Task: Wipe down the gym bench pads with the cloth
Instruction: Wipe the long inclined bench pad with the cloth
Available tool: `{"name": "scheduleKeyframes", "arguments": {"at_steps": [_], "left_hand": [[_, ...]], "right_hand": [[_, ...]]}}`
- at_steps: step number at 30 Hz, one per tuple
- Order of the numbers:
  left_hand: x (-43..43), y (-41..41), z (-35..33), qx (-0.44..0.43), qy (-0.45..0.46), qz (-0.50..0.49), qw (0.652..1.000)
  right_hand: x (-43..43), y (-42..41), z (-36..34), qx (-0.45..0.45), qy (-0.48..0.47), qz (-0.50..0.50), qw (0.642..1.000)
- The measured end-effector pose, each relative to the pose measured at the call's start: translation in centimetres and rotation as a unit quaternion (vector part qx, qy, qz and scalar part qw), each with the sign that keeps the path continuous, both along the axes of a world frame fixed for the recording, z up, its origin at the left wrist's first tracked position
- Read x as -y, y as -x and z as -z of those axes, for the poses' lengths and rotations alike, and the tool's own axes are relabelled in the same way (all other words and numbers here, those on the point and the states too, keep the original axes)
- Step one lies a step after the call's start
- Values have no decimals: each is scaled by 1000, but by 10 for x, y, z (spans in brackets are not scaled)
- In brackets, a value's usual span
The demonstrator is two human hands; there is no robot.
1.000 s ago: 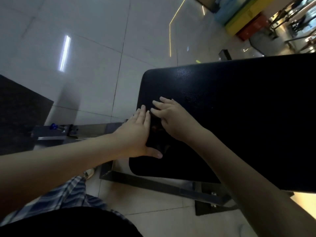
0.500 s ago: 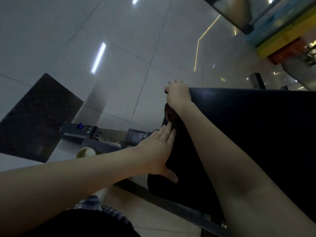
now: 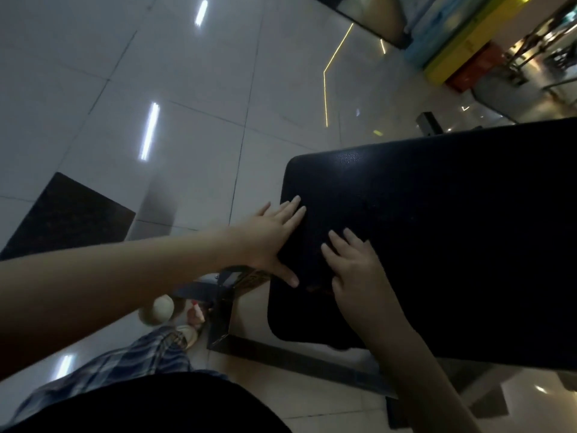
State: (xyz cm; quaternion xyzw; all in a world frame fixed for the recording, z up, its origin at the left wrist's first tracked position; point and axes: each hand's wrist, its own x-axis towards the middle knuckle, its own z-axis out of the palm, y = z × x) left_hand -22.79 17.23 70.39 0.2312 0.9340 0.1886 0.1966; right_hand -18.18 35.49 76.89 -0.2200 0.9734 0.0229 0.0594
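Note:
The black gym bench pad point(image 3: 452, 229) fills the right half of the view. My left hand point(image 3: 271, 239) lies flat on the pad's left edge, fingers straight and thumb spread. My right hand point(image 3: 356, 270) presses flat on the pad just to the right of it, fingers stretched forward. A dark cloth point(image 3: 313, 284) is barely distinguishable from the pad; a faint brownish patch shows between the two hands and runs under my right palm. Its full outline is lost in the dim light.
The bench's dark steel frame point(image 3: 281, 357) runs along the floor below the pad. The floor is glossy pale tile, with a dark mat point(image 3: 68, 220) at the left. My shoe point(image 3: 157, 309) and plaid trouser leg are below. Coloured blocks point(image 3: 452, 51) stand at the far right.
My right hand has drawn back from the pad's far corner to the near end beside my left hand. My left hand stays on the pad's left edge.

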Motion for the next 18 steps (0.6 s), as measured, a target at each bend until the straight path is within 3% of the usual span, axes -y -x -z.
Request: {"name": "scheduleKeyframes", "arguments": {"at_steps": [6, 13, 18], "left_hand": [[4, 76, -15, -35, 48, 63, 996], [14, 103, -10, -42, 33, 92, 994], [22, 108, -4, -61, 28, 84, 994]], "right_hand": [[-17, -35, 11, -86, 19, 13, 996], [41, 14, 42, -134, -16, 111, 985], [91, 70, 51, -21, -85, 142, 986]]}}
